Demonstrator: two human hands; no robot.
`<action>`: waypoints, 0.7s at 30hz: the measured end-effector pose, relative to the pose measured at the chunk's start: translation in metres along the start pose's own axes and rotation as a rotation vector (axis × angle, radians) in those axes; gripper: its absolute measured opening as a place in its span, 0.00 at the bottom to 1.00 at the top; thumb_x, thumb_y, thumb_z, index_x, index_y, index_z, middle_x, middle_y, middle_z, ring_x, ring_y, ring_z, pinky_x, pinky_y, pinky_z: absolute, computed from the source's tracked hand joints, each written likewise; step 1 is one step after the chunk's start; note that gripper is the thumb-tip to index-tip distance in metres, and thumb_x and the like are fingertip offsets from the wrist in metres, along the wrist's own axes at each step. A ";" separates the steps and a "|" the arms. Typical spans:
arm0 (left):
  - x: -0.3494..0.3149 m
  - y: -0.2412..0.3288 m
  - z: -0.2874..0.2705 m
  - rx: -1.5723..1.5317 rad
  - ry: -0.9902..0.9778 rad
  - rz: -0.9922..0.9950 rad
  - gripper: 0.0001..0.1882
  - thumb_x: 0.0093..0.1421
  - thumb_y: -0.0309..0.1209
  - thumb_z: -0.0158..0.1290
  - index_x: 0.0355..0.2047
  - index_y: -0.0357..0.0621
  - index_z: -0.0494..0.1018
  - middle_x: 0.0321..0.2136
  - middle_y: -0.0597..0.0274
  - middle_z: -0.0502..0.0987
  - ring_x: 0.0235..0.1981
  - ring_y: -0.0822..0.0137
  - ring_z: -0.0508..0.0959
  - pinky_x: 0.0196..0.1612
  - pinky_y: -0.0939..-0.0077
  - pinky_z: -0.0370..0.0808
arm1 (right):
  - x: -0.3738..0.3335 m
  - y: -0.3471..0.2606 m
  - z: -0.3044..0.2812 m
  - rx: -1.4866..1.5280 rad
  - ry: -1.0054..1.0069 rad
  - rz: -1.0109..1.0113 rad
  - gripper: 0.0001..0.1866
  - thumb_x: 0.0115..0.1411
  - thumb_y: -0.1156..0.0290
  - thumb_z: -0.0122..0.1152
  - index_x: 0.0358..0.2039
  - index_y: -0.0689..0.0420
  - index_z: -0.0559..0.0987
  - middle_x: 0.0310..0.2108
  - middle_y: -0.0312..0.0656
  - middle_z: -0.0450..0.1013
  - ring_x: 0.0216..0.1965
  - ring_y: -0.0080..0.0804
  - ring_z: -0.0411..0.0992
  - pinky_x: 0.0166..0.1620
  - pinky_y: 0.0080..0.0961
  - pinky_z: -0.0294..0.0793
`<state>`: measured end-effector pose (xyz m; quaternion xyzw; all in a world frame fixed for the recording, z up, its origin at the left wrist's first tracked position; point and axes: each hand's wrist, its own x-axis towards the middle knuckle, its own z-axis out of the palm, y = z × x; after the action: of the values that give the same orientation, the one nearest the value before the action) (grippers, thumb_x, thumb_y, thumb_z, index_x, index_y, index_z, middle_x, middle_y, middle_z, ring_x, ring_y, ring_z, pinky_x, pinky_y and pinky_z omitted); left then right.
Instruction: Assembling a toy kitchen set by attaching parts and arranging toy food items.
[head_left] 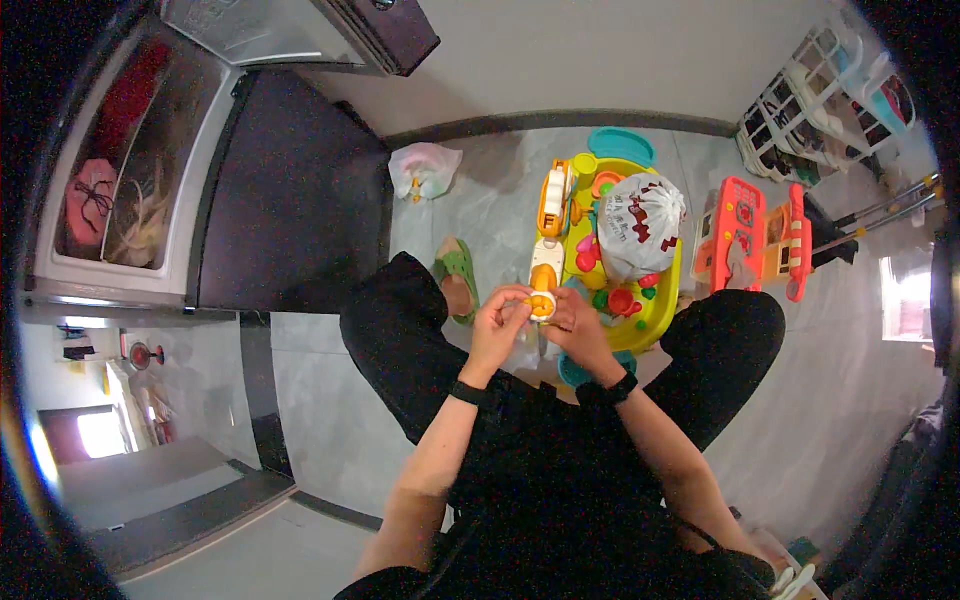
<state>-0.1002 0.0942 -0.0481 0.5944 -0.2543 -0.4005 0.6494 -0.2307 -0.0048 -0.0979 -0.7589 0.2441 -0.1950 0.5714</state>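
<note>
Between my thighs, my left hand (500,328) and my right hand (580,330) meet with fingers closed around a small orange-and-white toy piece (542,304). Its exact kind is hard to make out. Just beyond my fingertips stands a long white-and-orange plastic toy part (553,215). Beside it, to the right, lies a yellow toy tub (657,320) holding a tied white plastic bag (640,225) with dark red print. Small toy pieces lie around the bag, among them a red cup (624,302) and a pink piece (588,252).
A red toy cash register (738,235) stands at the right, below a white wire rack (815,110). At the left, a dark fridge (290,190) has its door open. A plastic bag (424,170) lies near the wall. My left foot wears a green slipper (457,262).
</note>
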 end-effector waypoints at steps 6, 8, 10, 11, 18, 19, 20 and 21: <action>-0.001 -0.003 -0.001 0.048 -0.053 0.054 0.05 0.58 0.25 0.49 0.34 0.37 0.70 0.44 0.63 0.67 0.30 0.77 0.71 0.32 0.85 0.70 | 0.002 -0.003 0.001 0.037 0.028 -0.287 0.29 0.48 0.83 0.59 0.51 0.60 0.62 0.43 0.44 0.71 0.42 0.27 0.71 0.46 0.22 0.70; -0.001 -0.003 0.002 0.043 -0.048 0.052 0.06 0.59 0.26 0.49 0.35 0.37 0.70 0.44 0.62 0.67 0.30 0.77 0.71 0.32 0.85 0.70 | 0.004 -0.011 -0.002 0.005 0.020 -0.271 0.28 0.48 0.83 0.59 0.50 0.61 0.63 0.41 0.43 0.71 0.42 0.27 0.71 0.46 0.21 0.70; -0.001 -0.001 0.005 0.082 -0.016 0.050 0.07 0.60 0.28 0.48 0.36 0.38 0.71 0.40 0.64 0.69 0.27 0.79 0.69 0.30 0.87 0.68 | -0.003 -0.025 0.000 0.656 0.003 0.206 0.26 0.49 0.83 0.59 0.49 0.62 0.64 0.40 0.42 0.71 0.41 0.26 0.71 0.46 0.20 0.70; -0.001 0.001 0.007 0.100 -0.001 0.049 0.08 0.61 0.29 0.47 0.37 0.39 0.71 0.38 0.66 0.70 0.26 0.81 0.69 0.29 0.88 0.67 | -0.004 -0.022 -0.001 0.666 0.005 0.215 0.25 0.49 0.83 0.58 0.49 0.62 0.65 0.39 0.41 0.71 0.41 0.25 0.71 0.46 0.20 0.70; 0.001 0.001 0.007 -0.065 0.072 -0.110 0.13 0.64 0.35 0.43 0.41 0.40 0.70 0.25 0.75 0.70 0.20 0.85 0.63 0.23 0.92 0.60 | -0.007 -0.011 -0.004 0.601 0.022 0.234 0.21 0.48 0.80 0.60 0.45 0.61 0.68 0.37 0.37 0.71 0.38 0.23 0.70 0.44 0.21 0.70; 0.001 0.001 0.007 -0.063 0.067 -0.106 0.13 0.64 0.35 0.43 0.41 0.40 0.69 0.26 0.75 0.70 0.20 0.85 0.63 0.23 0.92 0.60 | -0.006 -0.011 -0.004 0.600 0.025 0.233 0.21 0.48 0.80 0.60 0.45 0.61 0.69 0.37 0.37 0.71 0.38 0.23 0.70 0.44 0.21 0.70; 0.001 0.000 0.006 -0.062 0.062 -0.102 0.13 0.64 0.35 0.43 0.41 0.39 0.69 0.26 0.74 0.69 0.20 0.85 0.63 0.23 0.92 0.60 | -0.007 -0.011 -0.004 0.602 0.033 0.237 0.20 0.49 0.80 0.59 0.44 0.61 0.69 0.37 0.37 0.71 0.38 0.23 0.70 0.44 0.21 0.70; 0.001 0.000 0.006 -0.062 0.067 -0.106 0.13 0.64 0.35 0.44 0.41 0.39 0.69 0.26 0.74 0.69 0.20 0.84 0.63 0.23 0.91 0.60 | -0.007 -0.011 -0.004 0.604 0.040 0.240 0.20 0.49 0.80 0.59 0.44 0.61 0.69 0.36 0.37 0.71 0.39 0.23 0.70 0.44 0.21 0.70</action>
<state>-0.1045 0.0897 -0.0473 0.5997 -0.1883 -0.4219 0.6534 -0.2372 -0.0016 -0.0866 -0.5169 0.2741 -0.2047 0.7847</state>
